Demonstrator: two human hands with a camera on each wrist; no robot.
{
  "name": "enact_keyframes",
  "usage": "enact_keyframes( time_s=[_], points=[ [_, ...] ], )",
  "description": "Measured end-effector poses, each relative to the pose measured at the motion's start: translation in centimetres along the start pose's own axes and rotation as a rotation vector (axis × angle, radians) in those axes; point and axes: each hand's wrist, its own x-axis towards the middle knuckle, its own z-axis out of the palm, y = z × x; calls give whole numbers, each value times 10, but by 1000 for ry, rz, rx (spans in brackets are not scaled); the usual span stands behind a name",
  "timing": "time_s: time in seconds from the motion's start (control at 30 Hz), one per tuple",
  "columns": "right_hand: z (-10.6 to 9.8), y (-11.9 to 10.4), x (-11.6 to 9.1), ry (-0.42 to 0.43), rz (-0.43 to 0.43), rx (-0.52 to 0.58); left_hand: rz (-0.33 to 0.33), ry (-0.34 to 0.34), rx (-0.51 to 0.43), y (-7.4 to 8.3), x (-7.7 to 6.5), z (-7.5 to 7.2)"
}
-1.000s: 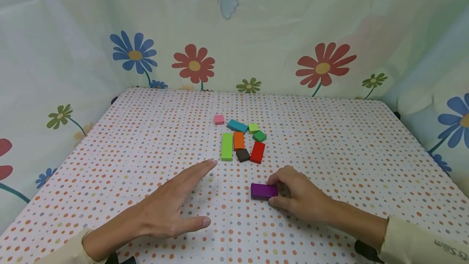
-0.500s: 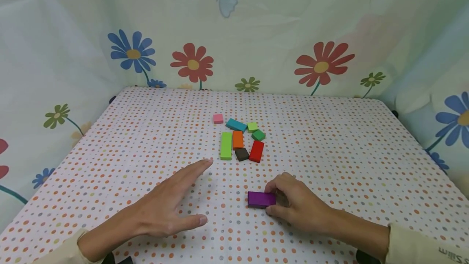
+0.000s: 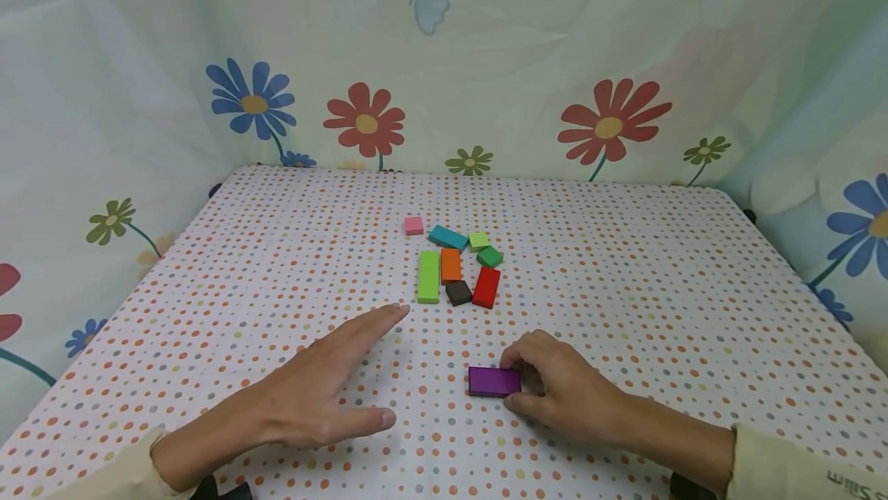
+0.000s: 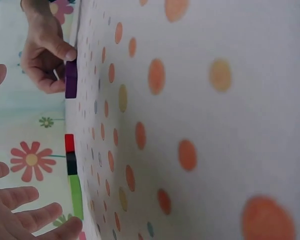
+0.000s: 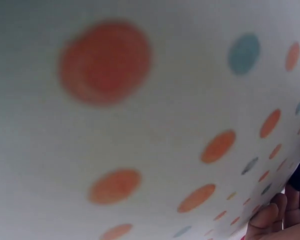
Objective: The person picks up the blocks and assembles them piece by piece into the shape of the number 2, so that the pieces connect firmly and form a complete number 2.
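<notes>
My right hand [image 3: 562, 384] pinches the right end of a purple block [image 3: 491, 382], thumb on the near side and fingers on the far side. The block lies flat on the dotted cloth, its long side running left to right. In the left wrist view the same purple block [image 4: 71, 80] shows at the tabletop under the right hand [image 4: 46, 52]. My left hand [image 3: 326, 392] is spread with straight fingers and thumb apart, holding nothing. Its fingertips point toward the light green long block [image 3: 428, 276]. The right wrist view catches only the fingers [image 5: 285, 212] and a dark block end.
Beyond the hands lies a loose cluster: an orange block [image 3: 451, 265], a black block [image 3: 459, 293], a red block [image 3: 486, 287], a dark green block [image 3: 489, 256], a small lime block [image 3: 479, 241], a blue block [image 3: 448, 237] and a pink block [image 3: 414, 226]. A flowered curtain [image 3: 513, 61] stands behind the table.
My right hand has drawn the purple block nearer to me and slightly left, mostly in the first half second. The left hand stays almost where it was, and the cluster is unchanged.
</notes>
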Motion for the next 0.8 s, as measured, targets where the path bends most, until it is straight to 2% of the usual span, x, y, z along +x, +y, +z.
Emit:
enact_keyframes(
  time_s=[0.2, 0.47, 0.7, 0.8],
  points=[
    [-1, -2, 2, -12, 13, -17, -33, -26, 12, 2, 2, 1],
    [-2, -3, 0, 7, 33, -17, 0, -9, 32, 3, 4, -2],
    [-1, -3, 3, -23, 32, 35, -34, -1, 12, 5, 0, -5],
    [0, -5, 3, -15, 18, 47, -14, 16, 1, 5, -1, -7]
  ],
)
